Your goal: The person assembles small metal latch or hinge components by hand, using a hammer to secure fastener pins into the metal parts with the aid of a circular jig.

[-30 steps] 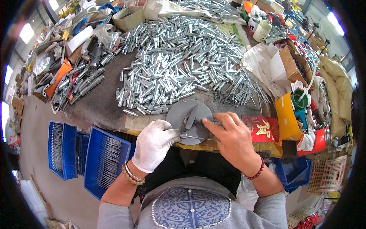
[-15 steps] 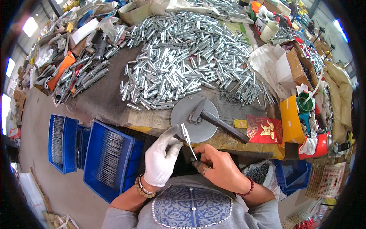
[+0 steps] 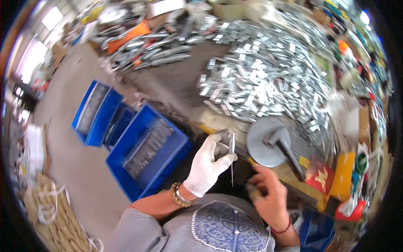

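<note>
My left hand point(image 3: 208, 166), in a white glove, pinches a shiny metal sleeve point(image 3: 232, 145) between thumb and fingers. A thin metal rod point(image 3: 232, 175) sticks out of its lower end, pointing down toward me. To the right is my bare right hand point(image 3: 270, 197), apart from the rod and blurred by motion. Its fingers are loosely bent and apart, with nothing visible in them. Beyond it a hammer point(image 3: 289, 159) rests with its head on a round grey metal plate point(image 3: 262, 153).
Heaped metal sleeves point(image 3: 260, 80) cover the workbench, with larger metal parts point(image 3: 163, 52) to their left. A blue bin point(image 3: 145, 185) and another blue bin point(image 3: 82, 134), both holding thin rods, stand at the left. A yellow box point(image 3: 342, 176) and red packet point(image 3: 321, 178) sit at the right.
The view has swung left, so the bench appears farther right and tilted. My right hand has let go of the rod and moved away from it. My left hand still grips the sleeve.
</note>
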A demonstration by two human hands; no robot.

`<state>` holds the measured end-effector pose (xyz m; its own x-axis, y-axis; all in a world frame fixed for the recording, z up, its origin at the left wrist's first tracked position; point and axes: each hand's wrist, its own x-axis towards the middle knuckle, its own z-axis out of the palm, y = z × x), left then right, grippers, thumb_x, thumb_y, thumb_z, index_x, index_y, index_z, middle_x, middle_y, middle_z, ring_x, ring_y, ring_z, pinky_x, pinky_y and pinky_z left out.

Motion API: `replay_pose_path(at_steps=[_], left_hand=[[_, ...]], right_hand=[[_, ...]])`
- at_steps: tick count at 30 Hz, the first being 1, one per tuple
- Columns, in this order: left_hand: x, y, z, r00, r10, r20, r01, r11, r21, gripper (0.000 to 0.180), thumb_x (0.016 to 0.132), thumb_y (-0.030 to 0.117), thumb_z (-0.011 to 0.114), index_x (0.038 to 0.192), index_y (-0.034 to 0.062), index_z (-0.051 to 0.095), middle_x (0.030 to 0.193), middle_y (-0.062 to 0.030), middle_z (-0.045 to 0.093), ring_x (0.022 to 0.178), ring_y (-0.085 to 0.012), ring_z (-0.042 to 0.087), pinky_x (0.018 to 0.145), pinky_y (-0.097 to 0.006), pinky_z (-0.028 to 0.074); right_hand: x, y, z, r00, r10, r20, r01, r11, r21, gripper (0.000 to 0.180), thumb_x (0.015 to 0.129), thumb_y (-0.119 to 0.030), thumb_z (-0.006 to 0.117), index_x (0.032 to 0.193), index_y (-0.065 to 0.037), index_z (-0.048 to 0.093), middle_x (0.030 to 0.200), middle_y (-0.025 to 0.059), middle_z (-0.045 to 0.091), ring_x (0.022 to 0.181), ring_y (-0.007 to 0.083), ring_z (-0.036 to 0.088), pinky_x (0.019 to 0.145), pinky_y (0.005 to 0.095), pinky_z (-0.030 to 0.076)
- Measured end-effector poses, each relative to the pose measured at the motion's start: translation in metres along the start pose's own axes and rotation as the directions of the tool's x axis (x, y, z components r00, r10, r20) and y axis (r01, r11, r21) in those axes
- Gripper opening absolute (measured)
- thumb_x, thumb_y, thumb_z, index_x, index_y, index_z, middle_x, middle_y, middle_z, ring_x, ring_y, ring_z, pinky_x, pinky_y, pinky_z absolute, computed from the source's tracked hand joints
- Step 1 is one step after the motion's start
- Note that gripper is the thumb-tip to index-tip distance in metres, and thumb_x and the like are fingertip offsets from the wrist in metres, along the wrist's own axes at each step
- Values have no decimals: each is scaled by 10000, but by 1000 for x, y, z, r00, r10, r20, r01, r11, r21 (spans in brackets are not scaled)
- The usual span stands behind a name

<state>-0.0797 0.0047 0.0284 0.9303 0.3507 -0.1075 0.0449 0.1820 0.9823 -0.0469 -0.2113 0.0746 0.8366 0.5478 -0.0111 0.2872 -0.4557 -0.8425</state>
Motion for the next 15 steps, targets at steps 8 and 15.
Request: replay_pose_path(at_steps=[8, 15], left_hand=[[5, -72, -175, 796, 28, -605, 229, 911, 343, 603, 916, 51, 737, 1488, -11, 556, 1030, -108, 726, 910, -157, 706, 794, -297, 568], [36, -197, -302, 626, -65, -777, 329, 926, 187, 617, 876, 57, 771, 1458, -20, 582, 1066, -117, 736, 886, -160, 697, 773, -303, 572]], right_hand=[[1, 76, -1, 858, -214, -467, 192, 977, -95, 662, 858, 149, 641, 1506, 47, 552, 1129, 170, 703, 1023, 254, 700, 867, 343, 549], [9, 82, 10, 837, -300, -458, 202, 947, -252, 628, 1003, 38, 596, 1611, 22, 440, 1206, 152, 681, 924, 149, 579, 796, 287, 440]])
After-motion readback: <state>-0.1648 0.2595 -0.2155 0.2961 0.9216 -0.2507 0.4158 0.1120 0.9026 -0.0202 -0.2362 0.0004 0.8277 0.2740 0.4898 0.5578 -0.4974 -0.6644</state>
